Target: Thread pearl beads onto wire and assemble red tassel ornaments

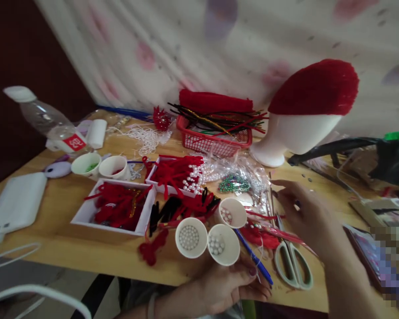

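Hovering hand: the right hand (305, 217) hangs above the tabletop (86, 248), motion-blurred, its fingers spread and loose with nothing seen in them.
Low hand: the left hand (226, 285) rests at the near edge, fingers curled toward the thumb; whether they pinch something thin, I cannot tell.
Nearest to the right hand: the scissors (288, 248), lying flat directly beneath the palm and wrist.
Scissors axis: handles toward the person, blades running away and slightly left under the fingers.
Scissors look: pale green loop handles, slim metal blades partly hidden by the hand and by red tassel cord.
Nearest to the left hand: the blue pen (252, 254), just beyond the fingertips, between the two hands.
Pen axis: diagonal, far end up-left beside the cups, near end down-right beside the scissors' handles.
Which hand is nearer: right for the scissors, left for the pen.
Around them: three paper cups of pearl beads (224, 261) just left of the pen; white trays of red knotted cord (86, 212) further left; a red basket (212, 141) of chenille stems and a foam head (299, 133) in a red cap behind.
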A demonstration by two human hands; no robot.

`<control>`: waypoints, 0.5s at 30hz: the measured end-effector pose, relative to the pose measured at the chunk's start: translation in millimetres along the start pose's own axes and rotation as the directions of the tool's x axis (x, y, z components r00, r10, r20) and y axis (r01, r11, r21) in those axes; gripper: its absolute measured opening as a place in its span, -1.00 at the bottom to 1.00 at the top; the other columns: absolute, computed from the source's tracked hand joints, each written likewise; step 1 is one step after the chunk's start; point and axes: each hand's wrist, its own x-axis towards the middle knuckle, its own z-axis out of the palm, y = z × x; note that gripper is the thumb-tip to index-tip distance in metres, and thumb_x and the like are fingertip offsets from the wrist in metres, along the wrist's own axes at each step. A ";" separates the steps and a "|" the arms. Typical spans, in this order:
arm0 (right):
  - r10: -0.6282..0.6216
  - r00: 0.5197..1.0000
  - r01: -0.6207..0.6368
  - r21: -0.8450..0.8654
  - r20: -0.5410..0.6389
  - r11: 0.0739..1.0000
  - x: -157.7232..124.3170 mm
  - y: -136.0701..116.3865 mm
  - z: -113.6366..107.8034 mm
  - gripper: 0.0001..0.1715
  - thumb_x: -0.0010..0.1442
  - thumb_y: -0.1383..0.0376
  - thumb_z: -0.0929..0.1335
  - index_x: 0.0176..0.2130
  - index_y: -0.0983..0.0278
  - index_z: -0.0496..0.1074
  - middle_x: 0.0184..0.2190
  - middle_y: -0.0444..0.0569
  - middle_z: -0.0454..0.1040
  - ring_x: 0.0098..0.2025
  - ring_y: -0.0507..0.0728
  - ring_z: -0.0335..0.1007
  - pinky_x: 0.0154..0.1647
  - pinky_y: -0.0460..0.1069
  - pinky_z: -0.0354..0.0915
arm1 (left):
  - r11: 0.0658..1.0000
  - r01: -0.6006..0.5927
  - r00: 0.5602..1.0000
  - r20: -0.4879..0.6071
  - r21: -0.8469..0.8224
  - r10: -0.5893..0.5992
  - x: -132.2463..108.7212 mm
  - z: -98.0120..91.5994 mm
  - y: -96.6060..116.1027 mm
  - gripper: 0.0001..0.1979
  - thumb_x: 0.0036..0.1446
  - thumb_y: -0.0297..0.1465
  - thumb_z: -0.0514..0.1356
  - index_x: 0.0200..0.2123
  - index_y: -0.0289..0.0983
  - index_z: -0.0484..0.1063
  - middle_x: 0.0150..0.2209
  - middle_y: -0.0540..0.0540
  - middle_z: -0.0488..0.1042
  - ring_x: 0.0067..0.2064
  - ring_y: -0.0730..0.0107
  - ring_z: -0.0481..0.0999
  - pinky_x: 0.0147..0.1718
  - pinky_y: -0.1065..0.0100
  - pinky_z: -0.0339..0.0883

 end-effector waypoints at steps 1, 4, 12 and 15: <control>-0.018 0.999 0.018 -0.001 -0.031 1.000 1.9 -5.5 -5.1 -0.68 0.33 0.18 0.24 -0.03 0.18 0.48 -0.42 -0.01 0.55 -0.45 0.21 0.46 -0.41 0.05 0.29 | 1.000 -0.007 1.000 0.001 -0.002 0.007 0.2 0.0 -0.2 -0.56 -0.21 -0.17 0.58 -0.40 -0.33 0.53 -0.40 -0.11 0.63 -0.39 0.39 0.59 -0.27 0.34 0.40; -0.059 0.994 0.058 -0.014 -0.095 0.998 8.0 -19.9 -14.7 -0.70 0.34 0.19 0.21 -0.05 0.16 0.45 -0.38 0.00 0.54 -0.40 0.23 0.49 -0.39 0.05 0.29 | 0.999 -0.037 0.999 0.008 -0.019 0.037 1.6 -1.5 -1.8 -0.55 -0.24 -0.17 0.58 -0.40 -0.33 0.53 -0.40 -0.13 0.63 -0.38 0.35 0.60 -0.27 0.32 0.41; -0.145 0.984 0.140 -0.053 -0.105 0.989 21.6 -28.5 -11.8 -0.67 0.36 0.18 0.19 -0.01 0.18 0.43 -0.44 0.00 0.55 -0.44 0.23 0.52 -0.46 0.02 0.29 | 0.995 -0.024 0.996 0.088 0.098 0.015 12.3 -17.3 -4.9 -0.49 -0.26 -0.09 0.57 -0.38 -0.24 0.45 -0.45 -0.05 0.62 -0.36 0.27 0.64 -0.10 0.19 0.39; -0.160 0.980 0.150 -0.089 -0.121 0.985 32.6 -18.4 -11.1 -0.65 0.38 0.17 0.17 -0.03 0.19 0.45 -0.39 0.03 0.58 -0.40 0.25 0.53 -0.42 0.03 0.29 | 0.984 -0.053 0.990 0.136 0.168 0.030 14.4 -20.3 -1.5 -0.49 -0.23 -0.04 0.55 -0.38 -0.21 0.43 -0.45 -0.07 0.63 -0.28 0.11 0.67 0.08 0.01 0.31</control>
